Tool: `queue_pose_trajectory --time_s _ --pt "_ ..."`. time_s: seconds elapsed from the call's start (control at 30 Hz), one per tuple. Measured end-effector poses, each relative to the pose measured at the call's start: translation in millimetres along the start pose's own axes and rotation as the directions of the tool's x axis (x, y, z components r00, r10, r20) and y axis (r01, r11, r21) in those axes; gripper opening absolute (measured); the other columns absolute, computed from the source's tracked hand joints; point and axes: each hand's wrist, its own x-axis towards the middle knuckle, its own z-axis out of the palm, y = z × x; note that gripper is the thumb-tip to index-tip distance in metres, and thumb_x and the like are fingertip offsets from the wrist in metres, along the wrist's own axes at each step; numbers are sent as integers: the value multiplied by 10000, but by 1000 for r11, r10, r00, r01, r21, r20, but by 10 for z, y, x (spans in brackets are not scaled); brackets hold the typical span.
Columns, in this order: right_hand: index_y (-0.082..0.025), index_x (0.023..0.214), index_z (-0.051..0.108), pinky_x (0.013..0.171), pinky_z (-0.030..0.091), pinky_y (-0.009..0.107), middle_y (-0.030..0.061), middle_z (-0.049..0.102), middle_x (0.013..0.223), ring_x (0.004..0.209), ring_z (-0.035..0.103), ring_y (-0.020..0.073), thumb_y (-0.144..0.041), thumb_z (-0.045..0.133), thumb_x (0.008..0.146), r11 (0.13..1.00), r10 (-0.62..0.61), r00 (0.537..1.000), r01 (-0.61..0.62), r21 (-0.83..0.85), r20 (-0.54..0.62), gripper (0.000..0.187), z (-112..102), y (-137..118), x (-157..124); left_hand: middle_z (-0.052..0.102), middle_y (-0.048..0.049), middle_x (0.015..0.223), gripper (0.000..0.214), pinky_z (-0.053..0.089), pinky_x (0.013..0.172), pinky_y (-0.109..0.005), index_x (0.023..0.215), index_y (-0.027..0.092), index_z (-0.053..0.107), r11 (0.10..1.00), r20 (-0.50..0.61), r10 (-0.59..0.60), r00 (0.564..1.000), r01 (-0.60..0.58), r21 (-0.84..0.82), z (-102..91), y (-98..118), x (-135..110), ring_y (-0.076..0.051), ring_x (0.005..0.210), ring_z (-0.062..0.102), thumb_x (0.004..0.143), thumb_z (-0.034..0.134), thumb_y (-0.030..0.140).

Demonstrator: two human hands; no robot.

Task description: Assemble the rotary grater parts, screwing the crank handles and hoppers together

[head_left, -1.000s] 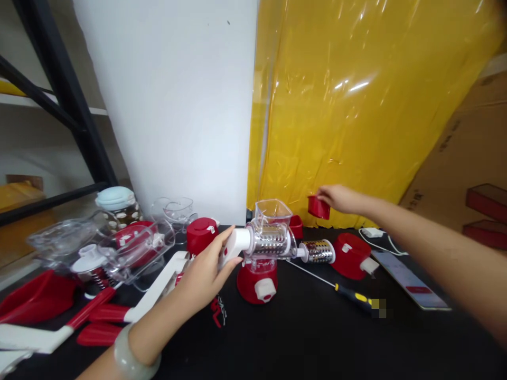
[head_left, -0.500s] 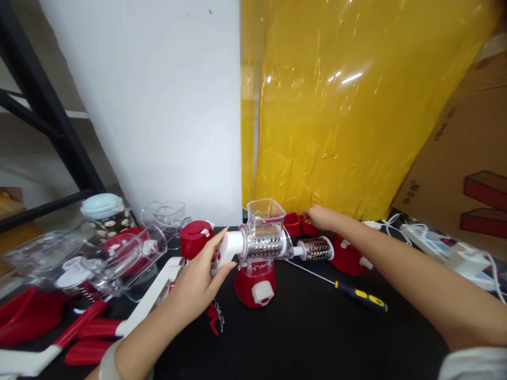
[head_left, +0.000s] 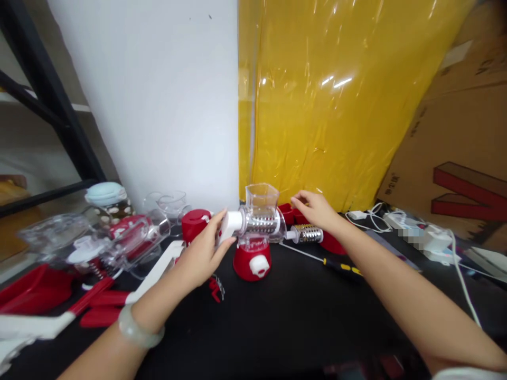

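A rotary grater (head_left: 255,232) with a clear hopper, a steel drum and a red base stands on the black table (head_left: 285,327). My left hand (head_left: 204,250) is closed on the white cap at the drum's left end. My right hand (head_left: 317,210) reaches behind the grater, its fingers curved down over a small red cup (head_left: 298,216) that sits by another red cup (head_left: 285,211) at the foot of the yellow sheet. A loose steel drum (head_left: 307,233) lies just below my right wrist.
A screwdriver (head_left: 336,264) lies right of the grater. Clear housings, red parts and white handles (head_left: 119,248) crowd the left. A red base (head_left: 196,221) stands behind my left hand. Cables and a power strip (head_left: 420,237) lie at the right, under cardboard boxes (head_left: 455,158).
My right hand brought the red cup down from the air and set it beside the other cup behind the grater. My left hand stayed on the white cap.
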Motion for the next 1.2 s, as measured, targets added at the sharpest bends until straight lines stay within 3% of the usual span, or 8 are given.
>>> queue_pose_trajectory --time_s 0.1,0.23,0.37,0.53,0.67,0.9,1.07,1.2 --pt "-239 1106 473 804 524 360 38 679 922 861 663 176 -584 465 897 930 30 999 -21 366 -18 404 313 -211 -294 460 -173 1490 755 379 1134 -485 1545 195 216 994 -19 98 995 -99 -37 2 138 47 -305 1373 461 928 524 501" --pt "-279 1198 382 755 530 350 -13 654 849 787 655 166 -558 615 793 720 56 998 -40 693 0 544 593 -401 -468 457 -182 1474 624 331 1157 -492 1450 142 365 990 -45 141 989 -142 -25 10 328 169 -290 1385 427 955 436 515" --pt "-261 1235 429 732 530 360 -31 654 746 701 652 171 -446 801 630 552 -42 997 -38 833 72 734 562 -527 -483 584 -165 1265 446 414 1077 -496 1292 130 481 986 -137 162 977 -156 53 38 381 248 -271 1238 536 991 366 439" --pt "-223 1205 520 732 532 363 0 697 732 673 663 173 -431 873 577 458 -122 982 -75 886 147 750 529 -472 -495 605 -155 1168 392 471 1000 -472 1248 130 508 959 -161 247 956 -218 181 108 303 266 -279 1159 580 1004 352 394" --pt "-237 1183 504 666 511 313 -21 701 699 608 638 147 -446 885 567 424 -85 990 -68 903 115 754 601 -427 -490 625 -158 1154 387 502 947 -460 1224 129 528 952 -190 232 954 -182 245 139 285 273 -291 1102 614 988 383 400" --pt "-229 1094 510 591 466 272 -65 653 619 534 599 127 -435 858 582 438 -25 999 -11 899 25 652 697 -447 -476 653 -142 1126 354 528 892 -426 1192 151 549 940 -228 221 948 -145 309 160 265 293 -280 1047 647 963 423 391" --pt "-228 1075 537 554 421 247 -78 630 588 514 567 115 -391 836 580 465 10 1000 -5 885 0 601 707 -447 -465 667 -134 1096 354 530 851 -408 1156 163 557 950 -272 202 941 -121 286 187 236 287 -279 1012 659 947 449 428" --pt "-218 1176 551 569 412 249 -71 634 585 527 564 115 -377 820 584 480 6 1000 -3 877 0 669 691 -468 -470 697 -92 999 302 522 808 -369 1059 182 579 971 -316 171 933 -106 212 176 256 284 -251 923 675 906 511 433"
